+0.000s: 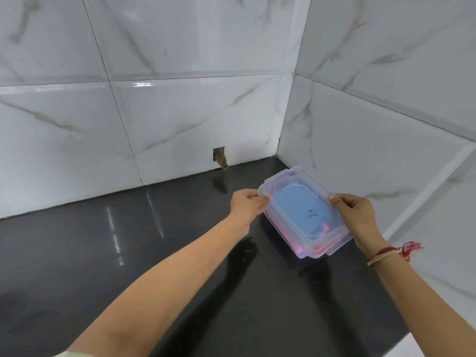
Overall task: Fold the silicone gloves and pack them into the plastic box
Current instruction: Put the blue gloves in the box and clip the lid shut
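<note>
A clear plastic box (283, 181) with its lid on sits near the right corner of the dark counter. Through the lid I see a blue silicone glove (301, 207) on top and a pink one (291, 239) beneath it, both folded inside. My left hand (248, 203) pinches the box's left edge at the lid rim. On the box's right side, my right hand (358, 219) grips the edge with its thumb on the lid. The box looks slightly tilted; whether it rests on the counter I cannot tell.
The glossy black counter (154, 253) stretches to the left and towards me. White marble-look tiled walls (180, 112) close it off behind and on the right. A small rough hole (220, 157) breaks the back wall just above the counter.
</note>
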Available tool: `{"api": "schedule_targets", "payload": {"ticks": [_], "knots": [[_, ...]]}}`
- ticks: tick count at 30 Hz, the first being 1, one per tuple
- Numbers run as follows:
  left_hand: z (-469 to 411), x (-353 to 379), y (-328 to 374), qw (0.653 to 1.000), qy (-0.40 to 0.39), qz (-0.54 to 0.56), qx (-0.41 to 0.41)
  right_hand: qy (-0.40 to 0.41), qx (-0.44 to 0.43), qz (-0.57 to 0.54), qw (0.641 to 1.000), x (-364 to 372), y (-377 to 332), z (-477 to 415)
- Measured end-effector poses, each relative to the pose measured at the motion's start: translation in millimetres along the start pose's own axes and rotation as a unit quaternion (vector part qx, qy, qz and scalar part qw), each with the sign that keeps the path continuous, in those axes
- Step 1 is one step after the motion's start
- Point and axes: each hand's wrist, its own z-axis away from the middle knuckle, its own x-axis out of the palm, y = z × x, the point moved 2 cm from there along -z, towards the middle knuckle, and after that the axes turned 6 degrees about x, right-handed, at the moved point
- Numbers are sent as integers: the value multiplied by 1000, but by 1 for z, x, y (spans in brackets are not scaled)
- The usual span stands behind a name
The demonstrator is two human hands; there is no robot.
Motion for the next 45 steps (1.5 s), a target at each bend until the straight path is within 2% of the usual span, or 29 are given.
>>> {"api": "schedule_targets", "payload": {"ticks": [7,12,16,24,31,34,38,45], "knots": [[-17,13,-7,994,67,-88,-16,54,-65,173,981,6,8,-8],[-24,17,-4,989,86,-115,-16,63,-68,227,969,10,10,-10],[-29,19,-5,991,86,-95,-47,74,-89,267,957,13,5,-14],[-33,23,-7,991,83,-87,-61,48,-47,276,959,14,12,-29],[-39,22,-17,986,81,-146,-3,16,30,267,963,13,8,-39],[-41,24,-19,990,75,-115,-31,-6,34,305,952,22,-6,-39],[-47,28,-16,992,43,-88,-78,-20,-53,388,920,44,-8,-23],[-41,33,-15,984,-6,-51,-172,-43,-25,341,939,45,-8,-22]]}}
